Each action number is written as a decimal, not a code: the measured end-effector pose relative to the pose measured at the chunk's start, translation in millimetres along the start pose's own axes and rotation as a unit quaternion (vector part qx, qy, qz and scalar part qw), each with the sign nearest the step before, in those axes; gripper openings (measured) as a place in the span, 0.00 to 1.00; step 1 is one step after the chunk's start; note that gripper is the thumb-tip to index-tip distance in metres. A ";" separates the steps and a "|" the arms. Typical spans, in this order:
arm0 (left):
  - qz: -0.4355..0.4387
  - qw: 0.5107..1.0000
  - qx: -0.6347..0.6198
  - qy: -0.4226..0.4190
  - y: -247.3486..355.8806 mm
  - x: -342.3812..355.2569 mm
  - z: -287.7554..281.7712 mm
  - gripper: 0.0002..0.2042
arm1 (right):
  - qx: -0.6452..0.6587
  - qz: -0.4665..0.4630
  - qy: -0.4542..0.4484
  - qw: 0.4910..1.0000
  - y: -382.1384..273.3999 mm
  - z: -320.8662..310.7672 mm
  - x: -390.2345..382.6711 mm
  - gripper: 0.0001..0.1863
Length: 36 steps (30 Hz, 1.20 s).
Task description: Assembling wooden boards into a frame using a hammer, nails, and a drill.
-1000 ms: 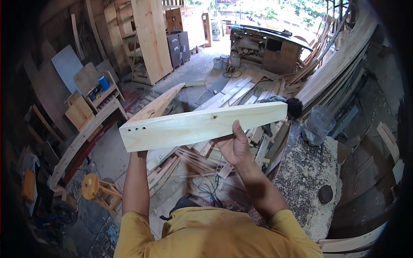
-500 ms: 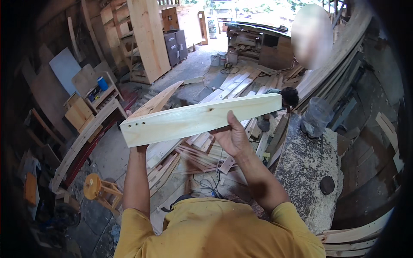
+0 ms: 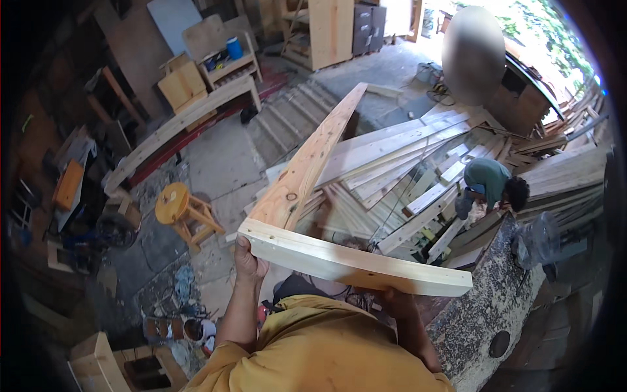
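I hold up a pale pine board (image 3: 356, 261) in front of my body with both hands. At its left end it meets a longer, knotted plank (image 3: 304, 166) that stretches away from me, so the two form an angled corner. My left hand (image 3: 250, 260) grips that corner end, its thumb against the front face. Toward the board's right part, my right hand (image 3: 395, 303) grips from below; its fingers are partly hidden in shadow and behind the wood.
Several loose planks (image 3: 392, 147) cover the floor ahead. A person in a green shirt (image 3: 486, 175) bends down at the right, near a sawdust-speckled bench (image 3: 480, 326). A round wooden stool (image 3: 174, 202) stands left. Farther back left is a long curved wooden beam (image 3: 186, 127).
My view has turned left and downward. The board has tilted, its right end now lower and nearer me, and the long attached plank shows more fully. Both hands keep hold.
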<state>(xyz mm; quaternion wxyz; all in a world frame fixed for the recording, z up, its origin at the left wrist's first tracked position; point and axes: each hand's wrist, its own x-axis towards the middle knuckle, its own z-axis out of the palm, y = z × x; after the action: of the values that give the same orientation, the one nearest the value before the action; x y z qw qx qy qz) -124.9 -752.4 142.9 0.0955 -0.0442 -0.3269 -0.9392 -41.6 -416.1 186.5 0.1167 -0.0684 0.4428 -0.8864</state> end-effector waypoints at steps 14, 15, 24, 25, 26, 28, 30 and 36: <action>-0.006 0.904 -0.036 0.426 120.3 63.0 -134.1 0.29 | -0.190 0.183 -0.209 0.942 88.6 187.8 162.6 0.42; 0.002 0.897 0.004 0.442 143.4 82.5 -149.5 0.29 | -0.181 0.193 -0.208 0.942 118.5 194.7 173.7 0.42; -0.051 0.949 0.114 0.288 306.2 246.5 -264.1 0.31 | -0.314 0.116 -0.269 0.903 235.9 234.3 249.4 0.25; -0.049 0.954 0.112 0.273 321.2 261.2 -275.4 0.31 | -0.322 0.103 -0.264 0.904 241.7 226.7 257.9 0.25; -0.024 0.945 0.154 0.288 333.8 276.2 -285.1 0.33 | -0.341 0.124 -0.256 0.896 245.3 213.4 267.0 0.24; 0.005 0.935 0.191 0.299 352.3 301.6 -289.6 0.34 | -0.347 0.181 -0.210 0.896 237.7 185.0 284.5 0.21; -0.055 0.926 0.260 0.268 372.9 320.3 -284.1 0.34 | -0.325 0.222 -0.132 0.910 214.7 159.2 301.5 0.19; 0.005 0.884 0.339 0.322 383.6 351.5 -289.5 0.36 | -0.327 0.244 -0.012 0.913 174.6 65.9 378.7 0.14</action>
<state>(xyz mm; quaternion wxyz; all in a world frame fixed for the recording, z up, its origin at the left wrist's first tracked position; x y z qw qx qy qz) -394.7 -1280.1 199.9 0.2090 0.2942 -0.5760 -0.7335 -366.1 -669.5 92.9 0.3056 -0.0030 0.7095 -0.6349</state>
